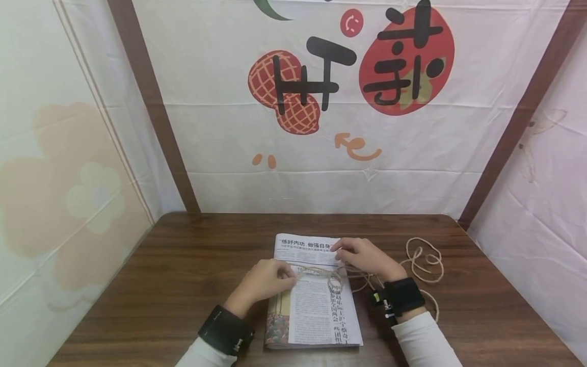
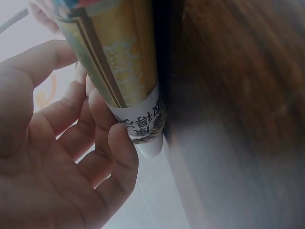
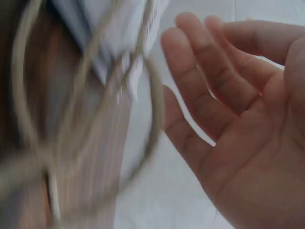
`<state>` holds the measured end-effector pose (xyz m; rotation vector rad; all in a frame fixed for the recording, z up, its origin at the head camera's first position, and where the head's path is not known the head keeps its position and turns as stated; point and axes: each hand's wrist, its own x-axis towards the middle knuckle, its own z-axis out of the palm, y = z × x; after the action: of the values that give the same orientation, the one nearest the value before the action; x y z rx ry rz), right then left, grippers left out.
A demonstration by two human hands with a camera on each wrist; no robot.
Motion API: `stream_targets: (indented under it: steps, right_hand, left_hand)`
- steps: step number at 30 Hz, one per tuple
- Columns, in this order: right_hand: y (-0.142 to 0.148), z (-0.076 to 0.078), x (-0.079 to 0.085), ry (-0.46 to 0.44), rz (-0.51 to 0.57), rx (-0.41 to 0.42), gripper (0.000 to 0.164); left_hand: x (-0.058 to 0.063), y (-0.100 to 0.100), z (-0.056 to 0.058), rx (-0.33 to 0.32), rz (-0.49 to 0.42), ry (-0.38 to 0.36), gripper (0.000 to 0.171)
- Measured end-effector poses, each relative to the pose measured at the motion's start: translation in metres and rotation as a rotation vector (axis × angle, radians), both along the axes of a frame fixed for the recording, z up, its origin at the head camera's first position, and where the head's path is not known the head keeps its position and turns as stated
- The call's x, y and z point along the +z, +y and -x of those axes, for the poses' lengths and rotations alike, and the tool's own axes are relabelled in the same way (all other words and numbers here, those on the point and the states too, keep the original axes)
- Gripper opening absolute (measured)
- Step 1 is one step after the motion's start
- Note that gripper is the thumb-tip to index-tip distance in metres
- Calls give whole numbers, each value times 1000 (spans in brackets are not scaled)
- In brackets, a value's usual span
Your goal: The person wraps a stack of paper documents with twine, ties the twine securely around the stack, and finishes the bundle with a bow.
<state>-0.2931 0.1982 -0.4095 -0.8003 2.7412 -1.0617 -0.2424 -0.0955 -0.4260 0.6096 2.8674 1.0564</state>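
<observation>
A folded newspaper (image 1: pixel 316 311) lies on the wooden table, with tan rope (image 1: pixel 316 268) across its upper part. My left hand (image 1: pixel 261 283) is at its left edge, fingers loosely curved, thumb and forefinger tips close beside the rope. In the left wrist view the fingers touch the side of the newspaper (image 2: pixel 128 52), and some fingertips are hidden behind it. Over the upper right corner hovers my right hand (image 1: pixel 367 259), with softly bent fingers. The right wrist view shows nothing in the right hand (image 3: pixel 238 105); blurred loops of rope (image 3: pixel 157 100) hang beside it.
Loose rope coils lie on the table (image 1: pixel 206 255) to the right of the newspaper, near the right wrist. Both wrists wear black bands (image 1: pixel 224 330). A white printed cloth (image 1: pixel 220 193) rises behind the table, with more cloth at both sides.
</observation>
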Motion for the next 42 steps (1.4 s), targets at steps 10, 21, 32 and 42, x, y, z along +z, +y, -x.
stream_targets:
  steps: [10,21,32,42]
  right_hand:
    - [71,-2,6,-67,-138,-77,19]
    - [98,-17,1,-236,-286,-249,6]
    - [105,-10,-2,-190,-257,-208,11]
    - [118,-11,0,-65,-185,-296,13]
  left_hand:
    - [0,-3,-1,-20,-16,4,7]
    - [8,-24,7,-20,-56,-9,7]
    - [24,-63,9,-207,-146,-109,13]
    - [46,-153,4,-61,-705,-60,17]
